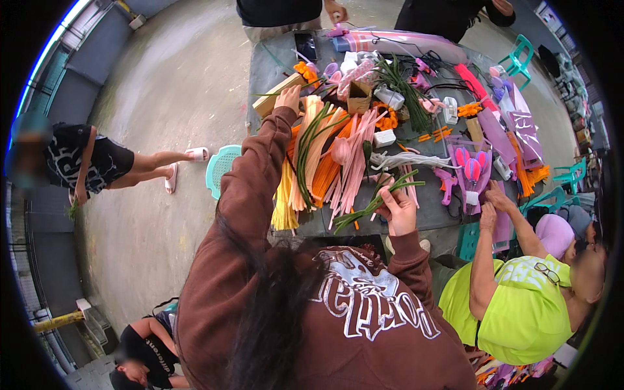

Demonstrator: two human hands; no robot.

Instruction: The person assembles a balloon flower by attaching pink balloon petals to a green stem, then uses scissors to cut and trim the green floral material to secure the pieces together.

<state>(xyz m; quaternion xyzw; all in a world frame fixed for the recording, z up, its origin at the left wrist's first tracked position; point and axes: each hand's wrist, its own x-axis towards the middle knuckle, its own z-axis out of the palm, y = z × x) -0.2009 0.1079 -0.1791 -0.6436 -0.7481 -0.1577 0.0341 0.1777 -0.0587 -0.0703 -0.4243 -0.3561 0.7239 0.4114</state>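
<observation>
My left hand reaches to the far left of the table, fingers apart, beside a long cardboard box and over the top of the peach pipe cleaners. At the near edge my right hand is closed on green pipe cleaners that fan out to both sides. Between my hands lie bundles of orange pipe cleaners, pink pipe cleaners and yellow pipe cleaners. More green strands lie across them. A pink bud shape rests on the pink bundle.
White pipe cleaners, a pink glue gun and a small open carton lie farther in. At right, a person in a lime shirt handles a wrapped pink flower. A teal stool stands left of the table.
</observation>
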